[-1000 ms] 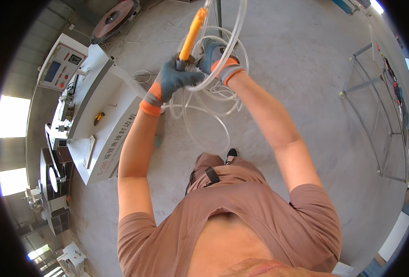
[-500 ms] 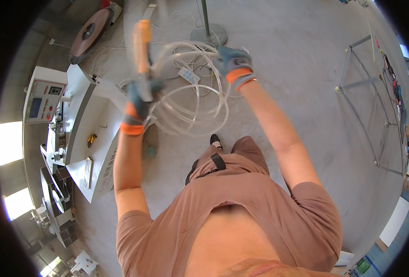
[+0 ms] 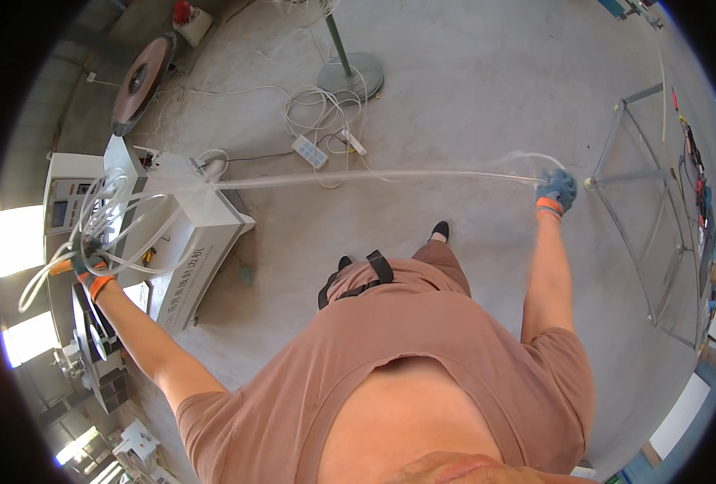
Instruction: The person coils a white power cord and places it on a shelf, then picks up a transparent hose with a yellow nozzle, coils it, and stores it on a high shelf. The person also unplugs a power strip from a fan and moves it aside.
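Note:
My left hand (image 3: 90, 256), in a blue-grey glove with an orange cuff, is stretched far out to the left. Its fingers are closed round several loops of clear flexible tubing (image 3: 182, 256), and an orange handle (image 3: 61, 267) pokes out beside them; the rest of that tool is hidden. One length of the tubing runs taut and slightly blurred across in front of me. At its right end my right hand (image 3: 558, 192), gloved alike, grips it closed, with a short loop curving above the fist.
A white machine cabinet (image 3: 213, 266) with a control panel (image 3: 71, 202) stands at left, below a brown reel (image 3: 142, 81). Ahead on the floor are a round stand base (image 3: 351, 77), coiled cables and a power strip (image 3: 309, 152). A metal frame (image 3: 608, 211) is near my right hand.
Both hands have spread wide apart, the left to the left and the right to the right. The tubing between them has drawn out straight, and the coil has moved left with my left hand.

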### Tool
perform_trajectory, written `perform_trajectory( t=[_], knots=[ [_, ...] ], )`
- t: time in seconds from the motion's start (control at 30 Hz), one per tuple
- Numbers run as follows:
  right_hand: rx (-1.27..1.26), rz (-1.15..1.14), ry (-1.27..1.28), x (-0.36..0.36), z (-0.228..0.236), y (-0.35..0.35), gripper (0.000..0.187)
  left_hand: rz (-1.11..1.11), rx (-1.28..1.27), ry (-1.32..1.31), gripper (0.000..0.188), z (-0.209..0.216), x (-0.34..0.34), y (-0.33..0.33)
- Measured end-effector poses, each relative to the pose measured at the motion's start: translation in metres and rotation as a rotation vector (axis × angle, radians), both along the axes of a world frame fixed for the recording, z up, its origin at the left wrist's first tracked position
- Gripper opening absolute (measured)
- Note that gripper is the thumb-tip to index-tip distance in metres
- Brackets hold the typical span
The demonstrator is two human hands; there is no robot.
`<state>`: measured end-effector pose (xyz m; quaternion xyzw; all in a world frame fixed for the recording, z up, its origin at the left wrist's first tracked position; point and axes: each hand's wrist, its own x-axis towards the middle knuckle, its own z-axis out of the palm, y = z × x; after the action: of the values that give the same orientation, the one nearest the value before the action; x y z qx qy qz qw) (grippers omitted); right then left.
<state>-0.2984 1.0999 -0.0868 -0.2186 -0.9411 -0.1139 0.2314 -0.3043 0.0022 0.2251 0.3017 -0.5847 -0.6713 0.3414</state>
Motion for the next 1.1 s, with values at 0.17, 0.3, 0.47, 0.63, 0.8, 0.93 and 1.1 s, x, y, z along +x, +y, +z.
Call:
perform_trajectory(
  t=[0.17, 0.3, 0.47, 0.63, 0.8, 0.93, 1.1],
  knots=[
    [-0.312, -0.282, 0.196, -0.062, 0.018, 0.192, 0.041, -0.125, 0.024, 0.114, 0.025, -0.029, 0.028, 0.05],
    [-0.359, -0.413, 0.291, -0.173, 0.101, 0.323, 0.049, -0.105, 0.022, -0.235, 0.031, -0.167, -0.03, 0.219],
    [-0.473, -0.211, 0.684, -0.35, 0.278, 0.413, 0.05, -0.185, 0.347, -0.395, 0.014, -0.245, -0.105, 0.413],
    [-0.452, 0.359, 0.877, -0.459, 0.412, 0.376, 0.046, -0.158, 0.663, -0.364, 0.013, -0.312, -0.191, 0.561],
    [-0.087, 0.537, 0.733, -0.58, 0.437, 0.402, 0.042, -0.368, 0.779, -0.397, 0.018, -0.333, -0.333, 0.777],
    [-0.191, 0.59, 0.455, -0.646, 0.423, 0.38, 0.043, -0.407, 1.044, -0.229, 0.014, -0.318, -0.451, 0.92],
    [-0.484, 0.397, 0.253, -0.756, 0.379, 0.461, 0.04, -0.675, 1.062, -0.231, 0.01, -0.246, -0.592, 1.103]
  ],
)
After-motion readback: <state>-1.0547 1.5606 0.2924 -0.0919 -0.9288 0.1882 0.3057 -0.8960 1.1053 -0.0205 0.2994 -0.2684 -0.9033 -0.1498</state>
